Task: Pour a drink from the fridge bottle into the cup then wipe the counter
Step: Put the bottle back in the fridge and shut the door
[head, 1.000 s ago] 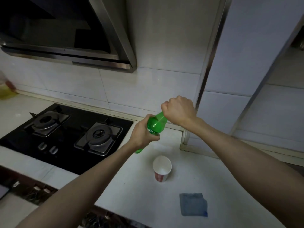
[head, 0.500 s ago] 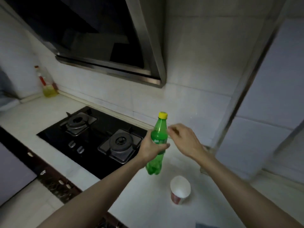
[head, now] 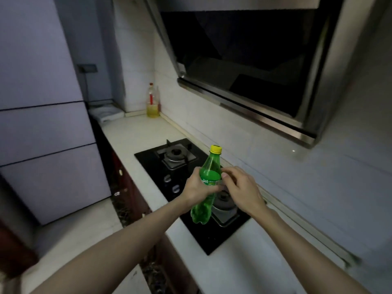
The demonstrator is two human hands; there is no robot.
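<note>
The left hand (head: 198, 188) is clamped round the middle of the bottle (head: 209, 169), fingers wrapped over the label, so that the weight is carried at the waist, where the body is narrowest and easiest to hold. The bottle is kept nearly upright, with its top leaning slightly away, and is held in the air above the near part of the hob (head: 148, 158), not set down on anything. The yellow cap (head: 216, 149) is seated on the neck, so nothing can spill at this tilt.

The right hand (head: 241, 192) is placed just beside the bottle on its far side, fingers loosely curled and nothing seen in them. Whether the fingertips touch the plastic cannot be told. From that position it may be judged ready either to steady the body or to reach up to the cap.

The cup is not in view, so it cannot be said whether the drink has been poured. No wiping cloth is seen either.

Further out, the counter (head: 135, 134) runs back to an oil bottle (head: 153, 102) in the corner. A hood (head: 244, 60) hangs over the hob, and the fridge (head: 42, 124) stands at the counter's far end, to the left.
</note>
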